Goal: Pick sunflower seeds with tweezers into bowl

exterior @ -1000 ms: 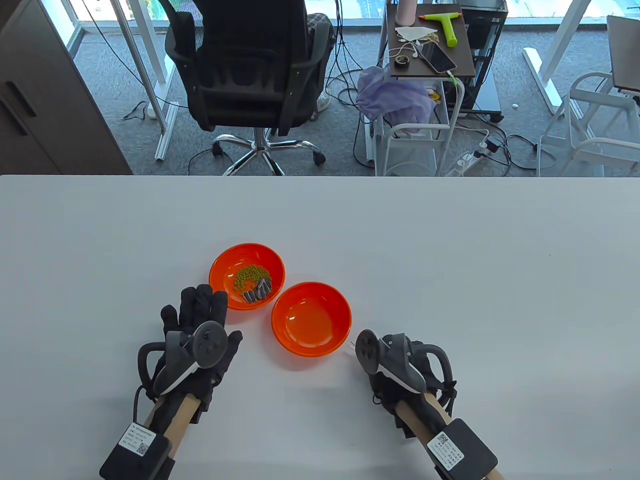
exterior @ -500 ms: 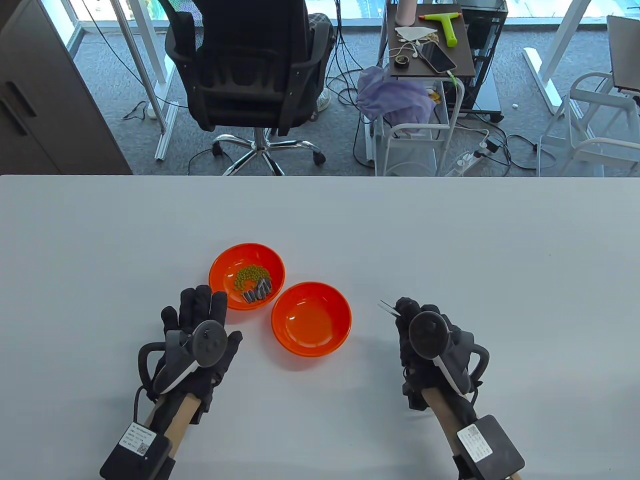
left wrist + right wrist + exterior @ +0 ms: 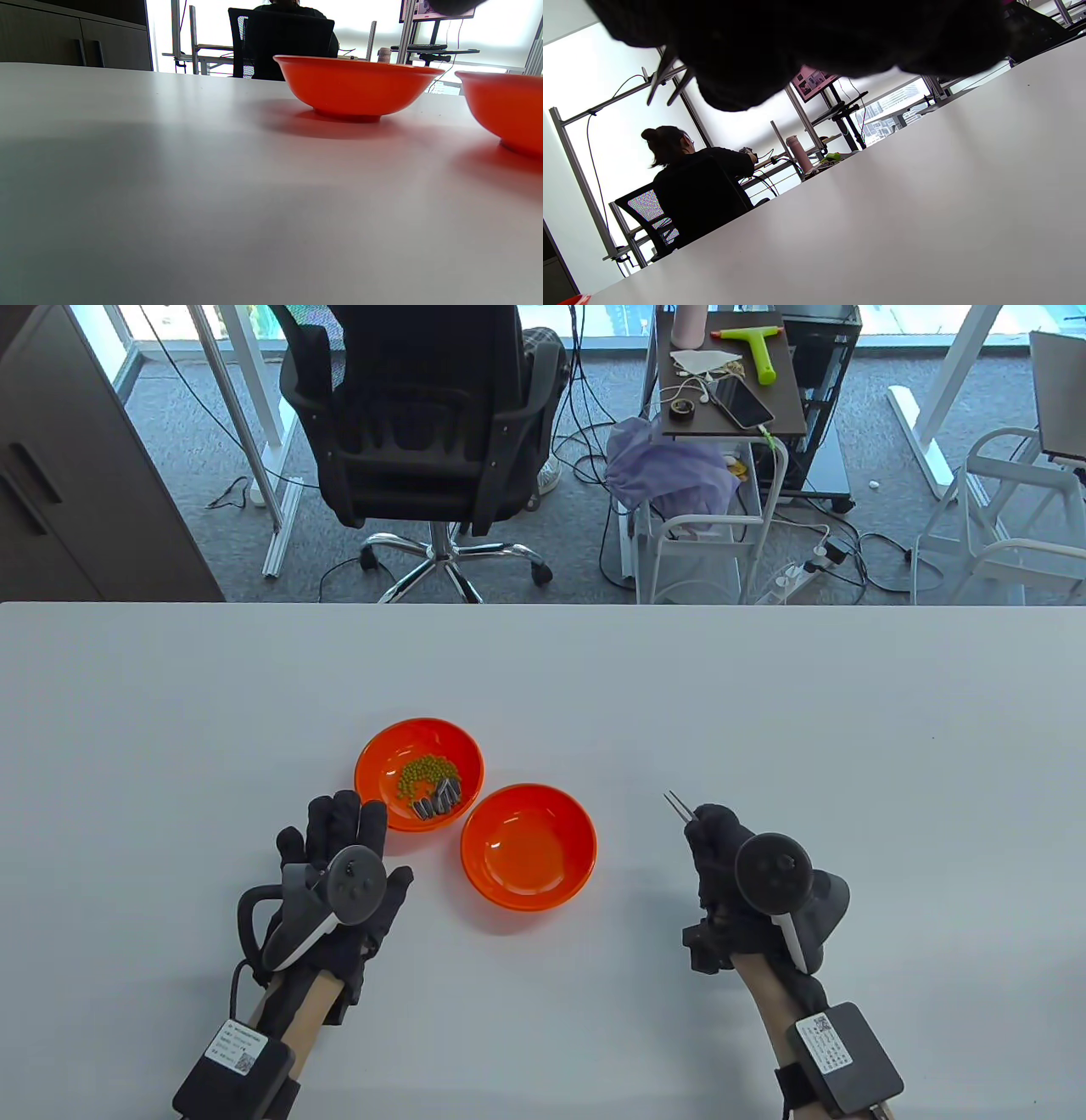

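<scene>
1. Nearest the camera, the right hand grips the tweezers, fingers curled around the handle end. Their two tips stand slightly apart and point away from the person, holding nothing.
2. The left hand rests flat on the table, fingers spread and holding nothing, its fingertips just short of the seed bowl.
3. Between the hands sits the empty bowl, well to the left of the tweezers.
4. Just behind it, touching or nearly so, the seed bowl holds the sunflower seeds heaped at its near side, beside a patch of green beans.
5. Judging by this, the tool is in hand and no seed is moved yet; the first pick is about to start.
6. The next move calls for carrying the tips leftward past the empty bowl, lowering them onto a single seed clear of the beans, and pinching gently so it does not skid off.
</scene>
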`<action>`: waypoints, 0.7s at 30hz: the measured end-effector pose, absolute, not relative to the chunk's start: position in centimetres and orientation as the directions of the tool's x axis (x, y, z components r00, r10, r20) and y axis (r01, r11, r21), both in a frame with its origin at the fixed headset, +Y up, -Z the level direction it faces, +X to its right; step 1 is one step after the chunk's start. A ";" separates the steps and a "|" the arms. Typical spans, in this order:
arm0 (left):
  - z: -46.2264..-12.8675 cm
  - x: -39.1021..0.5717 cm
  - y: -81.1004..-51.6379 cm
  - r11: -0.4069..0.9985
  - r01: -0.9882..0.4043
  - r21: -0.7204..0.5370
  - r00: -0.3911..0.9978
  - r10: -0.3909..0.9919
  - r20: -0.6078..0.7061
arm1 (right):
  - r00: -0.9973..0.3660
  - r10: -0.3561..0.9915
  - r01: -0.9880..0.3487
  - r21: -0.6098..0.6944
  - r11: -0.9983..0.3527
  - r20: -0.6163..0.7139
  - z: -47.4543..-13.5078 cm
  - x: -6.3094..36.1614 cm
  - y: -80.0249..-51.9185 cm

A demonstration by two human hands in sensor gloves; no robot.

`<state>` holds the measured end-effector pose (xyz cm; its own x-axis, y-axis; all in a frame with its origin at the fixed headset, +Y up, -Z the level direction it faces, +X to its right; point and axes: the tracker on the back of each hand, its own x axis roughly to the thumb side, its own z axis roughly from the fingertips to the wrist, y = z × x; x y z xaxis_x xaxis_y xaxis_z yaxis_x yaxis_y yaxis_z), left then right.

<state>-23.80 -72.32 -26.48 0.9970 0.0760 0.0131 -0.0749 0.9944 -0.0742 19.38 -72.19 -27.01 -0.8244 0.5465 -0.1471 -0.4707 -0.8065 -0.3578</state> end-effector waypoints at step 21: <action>-35.4 -27.3 -74.3 0.892 -0.436 -0.119 0.812 0.332 -0.479 | -0.820 0.541 -0.483 -0.285 -0.828 -0.184 -27.6 20.2 -72.7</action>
<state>-27.31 -74.28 -35.39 0.8123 0.3324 -0.4793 -0.4355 0.8922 -0.1193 20.16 -72.67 -27.58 -0.8204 0.5414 -0.1839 -0.4828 -0.8282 -0.2846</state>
